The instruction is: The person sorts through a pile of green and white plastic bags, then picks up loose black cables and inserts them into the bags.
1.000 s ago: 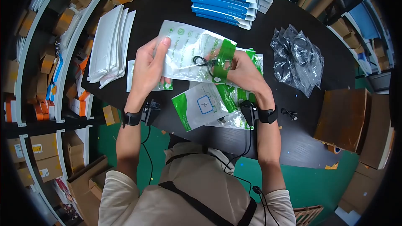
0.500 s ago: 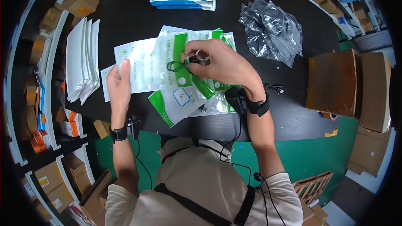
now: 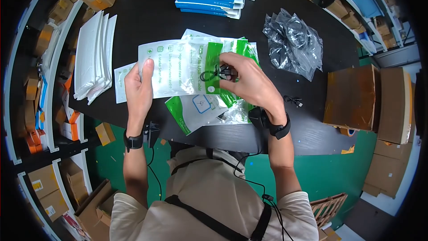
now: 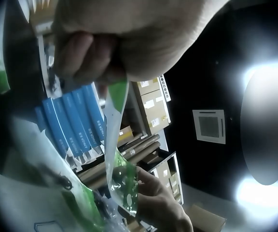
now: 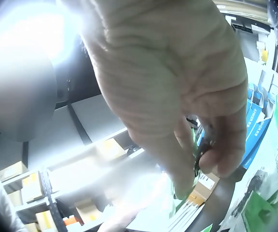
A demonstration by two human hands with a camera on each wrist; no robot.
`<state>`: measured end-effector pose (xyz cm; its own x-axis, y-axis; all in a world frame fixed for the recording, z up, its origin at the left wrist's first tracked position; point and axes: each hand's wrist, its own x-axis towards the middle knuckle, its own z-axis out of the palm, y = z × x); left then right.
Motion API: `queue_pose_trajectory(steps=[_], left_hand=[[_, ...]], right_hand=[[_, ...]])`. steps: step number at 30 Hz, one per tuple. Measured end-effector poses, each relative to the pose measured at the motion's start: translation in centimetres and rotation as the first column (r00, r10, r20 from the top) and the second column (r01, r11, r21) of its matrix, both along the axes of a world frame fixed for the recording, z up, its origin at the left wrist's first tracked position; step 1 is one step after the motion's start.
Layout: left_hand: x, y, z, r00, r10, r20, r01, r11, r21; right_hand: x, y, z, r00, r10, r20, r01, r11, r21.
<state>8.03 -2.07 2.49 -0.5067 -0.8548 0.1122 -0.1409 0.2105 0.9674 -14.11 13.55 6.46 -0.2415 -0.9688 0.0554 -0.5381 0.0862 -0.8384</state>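
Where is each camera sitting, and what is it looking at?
Head: on the head, facing forward and down at the table; left hand, right hand, arms and torso show.
Left wrist: on that wrist, facing past the left hand to the USB-C cable bag; right hand shows too.
Right wrist: on that wrist, facing past the right hand, pinching a black cable, toward shelves.
All three views share the blue ANKER boxes.

Shelving [image 3: 46, 129]: left of the left hand [image 3: 139, 90]
Table [image 3: 142, 24]: black, under that hand
Floor [image 3: 223, 192]: green, below
Light [image 4: 264, 198]: white, overhead
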Motion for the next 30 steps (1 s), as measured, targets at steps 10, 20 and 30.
queue_pose_trajectory(steps=[10,20,30], left_hand=[[0.2,0.0,0.4,0.997,-0.052,-0.051,0.054,0.998,0.039],[0.3,-0.3,-0.4,0.998,-0.065,-0.017,0.066,0.985,0.156],[-0.6,0.1,-0.4,0.999,-0.043,-0.015,0.044,0.988,0.145]], right_hand=[[0.3,-0.1,-0.6,0.990,0.023,-0.142,-0.017,0.999,0.040],[-1.4,0.6,-3.4,0.733,0.162,0.661,-0.033,0.979,-0.202],[0.3,0.5,-5.6,0.682,-0.034,0.731,0.290,0.930,-0.227]])
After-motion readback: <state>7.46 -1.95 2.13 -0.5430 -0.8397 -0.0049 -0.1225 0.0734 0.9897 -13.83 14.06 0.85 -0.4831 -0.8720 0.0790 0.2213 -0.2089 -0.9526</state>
